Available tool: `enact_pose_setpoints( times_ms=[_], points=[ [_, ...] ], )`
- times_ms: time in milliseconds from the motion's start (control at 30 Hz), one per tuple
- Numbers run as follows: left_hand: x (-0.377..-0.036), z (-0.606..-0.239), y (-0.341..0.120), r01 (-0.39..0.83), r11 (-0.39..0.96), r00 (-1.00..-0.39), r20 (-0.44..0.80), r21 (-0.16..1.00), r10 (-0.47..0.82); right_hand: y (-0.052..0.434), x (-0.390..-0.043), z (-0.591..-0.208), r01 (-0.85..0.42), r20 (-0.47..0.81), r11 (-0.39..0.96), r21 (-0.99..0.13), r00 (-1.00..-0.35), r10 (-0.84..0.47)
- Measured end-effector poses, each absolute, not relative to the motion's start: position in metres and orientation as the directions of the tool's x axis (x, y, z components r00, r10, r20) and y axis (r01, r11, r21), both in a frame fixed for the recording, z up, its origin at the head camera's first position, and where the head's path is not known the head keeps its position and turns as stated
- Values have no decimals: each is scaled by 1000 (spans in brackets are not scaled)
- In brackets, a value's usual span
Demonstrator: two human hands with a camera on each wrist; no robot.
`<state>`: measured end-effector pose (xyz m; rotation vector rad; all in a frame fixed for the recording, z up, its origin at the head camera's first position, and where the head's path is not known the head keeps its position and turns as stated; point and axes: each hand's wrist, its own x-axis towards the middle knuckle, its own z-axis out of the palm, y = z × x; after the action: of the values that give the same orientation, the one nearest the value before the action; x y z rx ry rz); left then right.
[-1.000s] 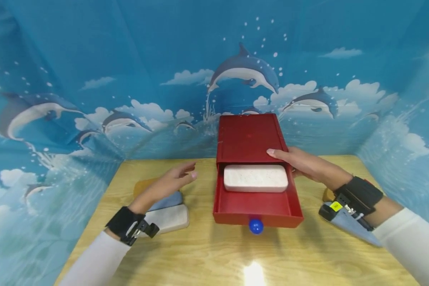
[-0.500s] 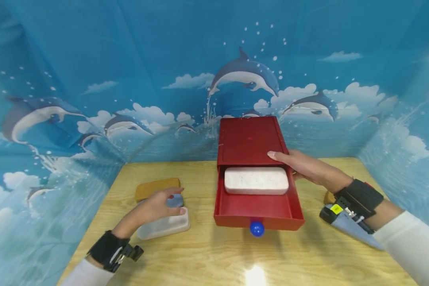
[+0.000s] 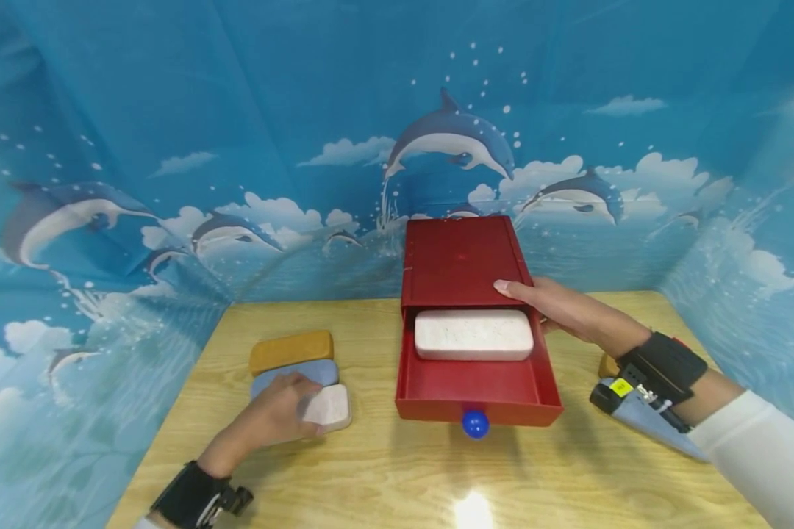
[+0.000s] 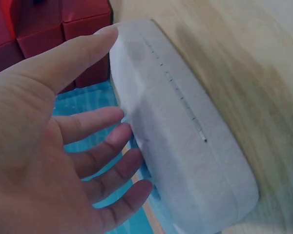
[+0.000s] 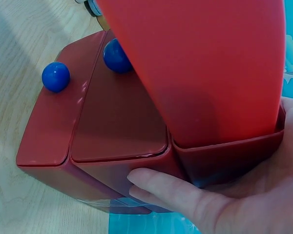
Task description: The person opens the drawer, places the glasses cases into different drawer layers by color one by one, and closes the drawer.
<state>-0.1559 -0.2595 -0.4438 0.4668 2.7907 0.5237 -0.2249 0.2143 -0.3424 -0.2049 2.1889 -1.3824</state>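
My left hand (image 3: 281, 411) reaches over a white oblong case with rounded corners (image 3: 331, 406), its thumb by the near edge and fingers by the far edge. In the left wrist view the relaxed fingertips (image 4: 132, 161) lie along one side of the white case (image 4: 185, 126), which rests on the table. My right hand (image 3: 569, 312) grips the side of a red drawer cabinet (image 3: 463, 257), thumb on top; in the right wrist view other fingers (image 5: 156, 183) lie against its side. The top drawer (image 3: 476, 378) is pulled out and holds another white case (image 3: 473, 334).
Behind the left hand, a mustard-yellow case (image 3: 291, 351) and a blue case (image 3: 304, 371) lie side by side. Another blue case (image 3: 658, 425) and a partly hidden yellow one (image 3: 609, 365) lie beneath the right wrist. A blue knob (image 3: 476, 424) sticks out from the drawer's front.
My left hand has moved left and down from beside the cabinet to the white case, uncovering the yellow and blue cases. The right hand, cabinet and drawer stay in place.
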Motion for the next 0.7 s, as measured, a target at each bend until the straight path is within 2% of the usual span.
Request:
enact_pose_setpoints(
  times_ms=[167,433,567,700],
  points=[
    [-151,-448,-256,261,914,-929,-178,312,326,215,-224,-343,154,-354,459,-875,-851,-389],
    [-152,-467,-255,313,925,-913,-199,214,355,216,-223,-344,158,-352,459,-874,-858,-375],
    [-149,-481,-255,343,914,-918,-132,215,375,215,-224,-344,166,-362,467,-869,-855,-370],
    [-150,-490,-254,405,900,-907,-59,160,418,214,-224,-344,164,-363,473,-866,-855,-369]
  ],
)
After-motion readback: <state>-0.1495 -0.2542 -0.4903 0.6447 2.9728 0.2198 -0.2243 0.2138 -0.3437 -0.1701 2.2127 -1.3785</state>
